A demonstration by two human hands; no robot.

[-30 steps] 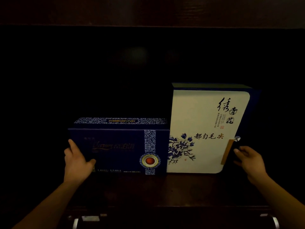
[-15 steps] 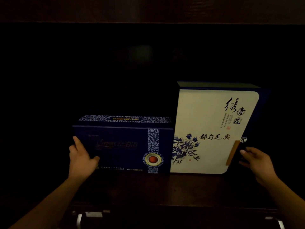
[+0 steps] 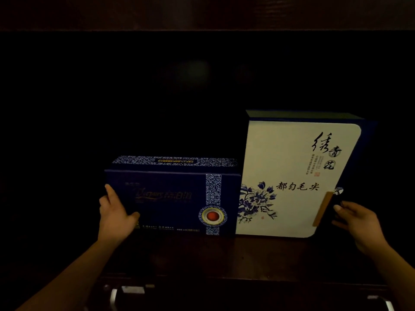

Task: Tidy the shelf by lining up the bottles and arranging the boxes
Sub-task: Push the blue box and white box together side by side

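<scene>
Front edge: two pale metal fittings (image 3: 113, 296) show at the bottom of the view, one under each forearm, both dim.
Shelf: a dark wooden board (image 3: 224, 254) carries both boxes; a bare strip of it lies between the boxes and the front edge.
Left hand (image 3: 114, 217): it rests at the lower left corner of the blue box, fingers straight up along the box's left end, thumb laid flat on the front face.
Right hand (image 3: 357, 221): it is at the lower right side of the white box, fingers loosely bent with tips at the box's dark edge, just beside the clasp; in this dim light I cannot tell whether they pinch the edge or only touch it.
Blue box (image 3: 175, 198): it lies long and low on the shelf, left of centre, front face to the camera, with a patterned band and a round red medallion (image 3: 213, 216) near its right end.
White box (image 3: 292, 176): it stands upright and taller, right of the blue box and touching it, with a blue flower (image 3: 256, 200), black characters and a tan clasp (image 3: 323, 208) on its right edge.
Order: the two boxes sit side by side in one row, fronts roughly level.
Behind: the back of the shelf is black, with a dark wooden rail (image 3: 202, 12) across the top.
</scene>
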